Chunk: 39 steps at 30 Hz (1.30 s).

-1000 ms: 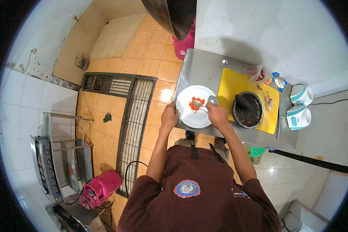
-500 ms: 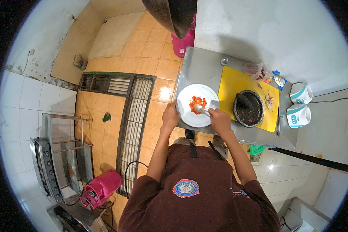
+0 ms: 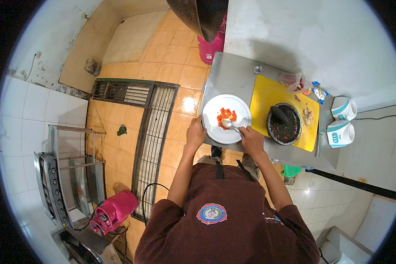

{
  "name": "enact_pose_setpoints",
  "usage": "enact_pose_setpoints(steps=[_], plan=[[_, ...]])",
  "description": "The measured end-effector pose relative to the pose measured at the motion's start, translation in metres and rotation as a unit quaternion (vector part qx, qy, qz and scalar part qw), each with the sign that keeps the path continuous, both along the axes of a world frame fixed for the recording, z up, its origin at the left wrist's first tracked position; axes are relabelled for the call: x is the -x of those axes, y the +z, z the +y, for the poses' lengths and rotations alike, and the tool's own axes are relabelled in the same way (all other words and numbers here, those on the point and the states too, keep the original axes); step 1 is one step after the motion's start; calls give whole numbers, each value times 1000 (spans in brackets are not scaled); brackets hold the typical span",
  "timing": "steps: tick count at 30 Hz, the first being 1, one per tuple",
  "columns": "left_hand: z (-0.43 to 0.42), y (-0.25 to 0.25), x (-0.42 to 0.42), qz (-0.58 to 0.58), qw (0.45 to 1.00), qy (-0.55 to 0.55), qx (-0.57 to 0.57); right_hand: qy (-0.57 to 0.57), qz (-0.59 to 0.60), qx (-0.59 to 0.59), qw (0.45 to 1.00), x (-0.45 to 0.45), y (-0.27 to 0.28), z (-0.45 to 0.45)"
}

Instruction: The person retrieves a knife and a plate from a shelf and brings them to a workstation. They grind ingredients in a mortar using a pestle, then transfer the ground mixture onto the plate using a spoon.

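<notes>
A white plate [image 3: 213, 130] lies at the near left corner of the metal table. Chopped red pieces, like chili or tomato [image 3: 225, 115], form a small heap on it. My left hand [image 3: 196, 133] grips the plate's left rim, thumb near the edge. In my right hand [image 3: 251, 140] is a metal spoon [image 3: 234, 127], its bowl resting in the red heap. Right of the plate, a dark stone mortar [image 3: 284, 137] stands on a yellow cutting board [image 3: 262, 94]; the pestle [image 3: 280, 115] leans inside, with reddish bits around it.
Behind the board are a plastic bag [image 3: 294, 82], a blue packet [image 3: 320, 92] and another spoon [image 3: 257, 69]. Two white-and-teal appliances [image 3: 340, 133] stand at right. Pink gas cylinders [image 3: 119, 210] are on the floor, near a drain grate [image 3: 156, 141]. A dark wok-like pan [image 3: 202, 17] overhangs the far left.
The spoon's bowl has shifted very slightly within the red heap. Both hands keep their places at the plate; the whole view has moved a little.
</notes>
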<state>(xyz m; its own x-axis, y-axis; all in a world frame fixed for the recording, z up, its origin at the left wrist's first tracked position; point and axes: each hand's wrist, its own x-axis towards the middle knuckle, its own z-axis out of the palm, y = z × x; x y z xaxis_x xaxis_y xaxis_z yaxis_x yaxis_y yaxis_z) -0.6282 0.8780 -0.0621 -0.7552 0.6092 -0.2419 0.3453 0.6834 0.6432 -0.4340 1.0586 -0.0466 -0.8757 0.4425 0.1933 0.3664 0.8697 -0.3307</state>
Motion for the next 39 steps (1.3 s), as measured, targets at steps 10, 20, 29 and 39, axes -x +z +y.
enact_pose_setpoints(steps=[10,20,29,39], plan=[[2,1,-1,1,1000,8,6,-110,-2,209,972,4,3,0],[1,-6,0,27,1000,-1,0,-105,22,158,982,12,3,10],[3,-11,-1,36,999,13,-26,-65,43,85,993,43,9,10],[3,-1,4,-4,1000,3,0,18,-36,-24,999,9,2,-4]])
